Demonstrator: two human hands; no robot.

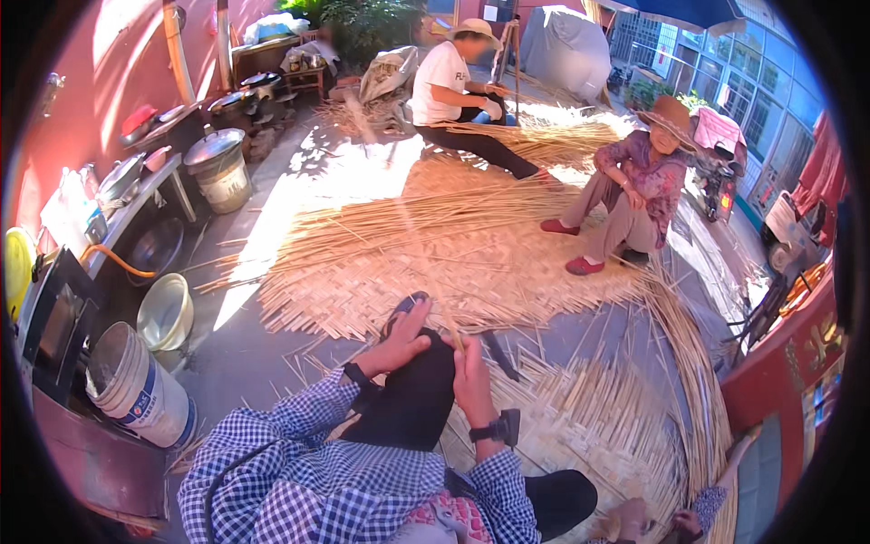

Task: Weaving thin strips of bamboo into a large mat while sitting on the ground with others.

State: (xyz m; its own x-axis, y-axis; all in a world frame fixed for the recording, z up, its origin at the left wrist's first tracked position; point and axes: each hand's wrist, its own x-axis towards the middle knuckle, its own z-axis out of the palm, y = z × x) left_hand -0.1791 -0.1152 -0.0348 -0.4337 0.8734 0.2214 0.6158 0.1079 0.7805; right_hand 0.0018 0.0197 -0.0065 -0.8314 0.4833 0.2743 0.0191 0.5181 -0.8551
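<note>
My left hand [403,343] lies on my raised knee, its fingers stretched out and the thumb apart; it appears to hold nothing. Just right of the knee, my right hand [471,379] is closed around the near end of a thin, pale split-cane strip [446,313]. The strip runs up and away from me, faint and blurred toward its far end. Beyond my knees spreads a large woven mat [435,281] of flat pale strips. A long bundle of loose strips [381,222] lies across it.
A second partly woven mat [598,426] lies to my right, bordered by long strips. One person [453,91] sits working at the back; another [639,186] sits on the right. Another person's hands [625,521] show at lower right. Left stand a white bucket [145,390] and basin [166,313].
</note>
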